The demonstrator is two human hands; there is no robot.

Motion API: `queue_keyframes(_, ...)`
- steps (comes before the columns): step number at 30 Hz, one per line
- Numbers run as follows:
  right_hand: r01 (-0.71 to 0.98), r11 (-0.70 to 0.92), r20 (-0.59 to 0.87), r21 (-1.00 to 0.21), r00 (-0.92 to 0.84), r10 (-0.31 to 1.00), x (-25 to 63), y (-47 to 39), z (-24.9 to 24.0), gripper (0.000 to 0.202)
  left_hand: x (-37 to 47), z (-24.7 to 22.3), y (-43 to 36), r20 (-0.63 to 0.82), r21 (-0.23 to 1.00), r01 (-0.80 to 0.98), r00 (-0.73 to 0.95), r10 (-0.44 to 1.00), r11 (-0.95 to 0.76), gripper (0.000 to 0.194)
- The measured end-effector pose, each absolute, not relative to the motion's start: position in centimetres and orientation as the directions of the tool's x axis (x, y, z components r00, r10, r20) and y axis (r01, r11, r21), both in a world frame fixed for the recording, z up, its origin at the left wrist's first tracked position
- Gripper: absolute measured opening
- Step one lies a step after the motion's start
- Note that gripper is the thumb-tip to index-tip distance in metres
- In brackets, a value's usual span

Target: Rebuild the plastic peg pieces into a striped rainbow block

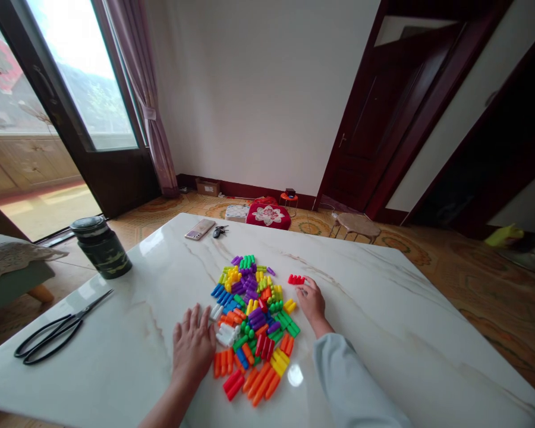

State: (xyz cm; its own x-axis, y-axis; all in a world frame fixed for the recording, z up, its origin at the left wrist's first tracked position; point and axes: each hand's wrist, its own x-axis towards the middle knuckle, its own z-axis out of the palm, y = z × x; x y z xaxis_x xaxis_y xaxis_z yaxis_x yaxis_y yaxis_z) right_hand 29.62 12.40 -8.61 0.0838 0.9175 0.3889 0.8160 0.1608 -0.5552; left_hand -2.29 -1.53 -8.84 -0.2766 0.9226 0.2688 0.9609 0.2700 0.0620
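A heap of bullet-shaped plastic building blocks [249, 285] in many colours lies on the white marble-patterned table [361, 285]. Several are joined side by side in short rows. My left hand [194, 342] rests flat at the heap's left edge, fingers stretched out, close to some white blocks [227, 334]. To the right of the heap, the curled fingers of my right hand [312, 302] are at the near right end of a row of red blocks [296, 279]. Thumb and index finger appear to pinch that end. Orange blocks [261, 383] lie nearest to me.
Black-handled scissors [66, 327] and a dark lidded jar [102, 246] are on the table's left side. A phone [200, 229] and keys [220, 232] lie towards the far edge. Beyond the table are a red flowered stool [268, 216] and a brown stool [356, 224].
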Motion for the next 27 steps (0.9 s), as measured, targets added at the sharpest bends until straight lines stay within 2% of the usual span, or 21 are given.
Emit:
queue_keyframes(14,0.760,0.170,0.374,-0.627,0.103,0.922,30.7,13.1,-8.4,0.032,-2.3,-9.1,-1.5,0.298,0.122,0.961,-0.272,0.915,0.247,0.047)
queue_keyframes(22,0.700,0.240,0.398,-0.673,0.068,0.915,30.8,14.0,-8.5,0.027,-2.3,-9.0,-1.5,0.290,0.104,0.963,-0.267,0.919,0.247,0.048)
queue_keyframes(27,0.657,0.236,0.402,-0.716,0.111,0.909,31.0,13.9,-8.8,0.029,-2.4,-8.9,-1.6,0.271,0.102,0.961,-0.276,0.922,0.257,0.048)
